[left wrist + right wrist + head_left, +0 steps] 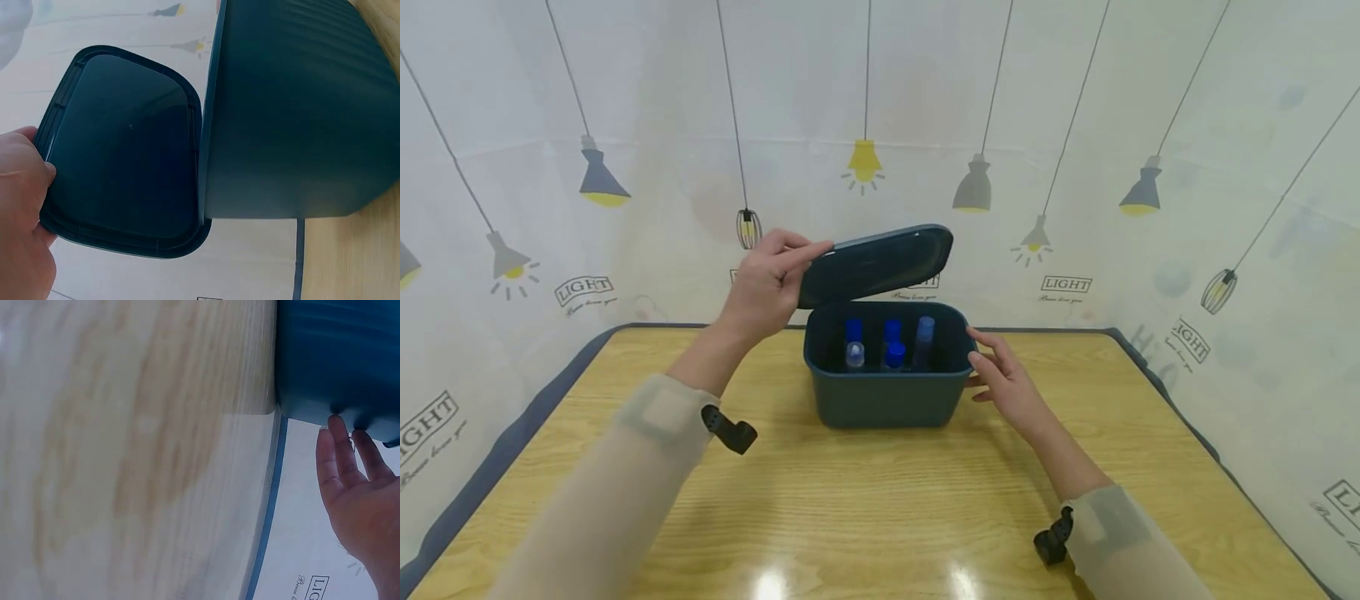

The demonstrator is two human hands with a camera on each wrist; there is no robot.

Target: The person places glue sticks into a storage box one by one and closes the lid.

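Observation:
A dark teal plastic storage box (891,402) stands on the table with its top uncovered. Inside it are several small bottles with blue caps (896,354), and one bottle with a clear, pale top (854,356). My left hand (765,285) grips the matching lid (880,265) by its left end, thumb on one face and fingers on the other. The lid is tilted above the back left of the box. At the box's right end, my right hand (1009,385) rests its spread fingertips against the wall near the rim; the right wrist view shows these fingers (340,450) nearly straight.
The box sits toward the back of a light wood table (865,508) with a dark blue edge. A white wall covering (805,100) printed with hanging lamps encloses the back and sides. Black wrist devices (730,430) are strapped over both sleeves.

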